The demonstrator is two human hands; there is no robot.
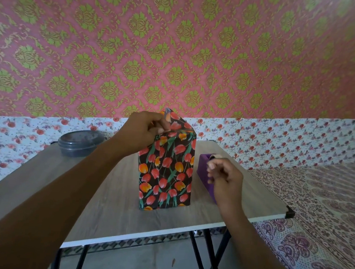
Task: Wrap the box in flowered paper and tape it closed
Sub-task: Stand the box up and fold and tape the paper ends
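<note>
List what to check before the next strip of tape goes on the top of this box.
1. Box upright on the table: ok.
2. Left hand pinches the flowered paper at the top edge: ok.
3. Top flap folded down flat: not ok, it stands up.
4. Tape dispenser beside the right hand: ok.
5. Tape strip held in the right hand: cannot tell, its fingers are curled and blurred.
</note>
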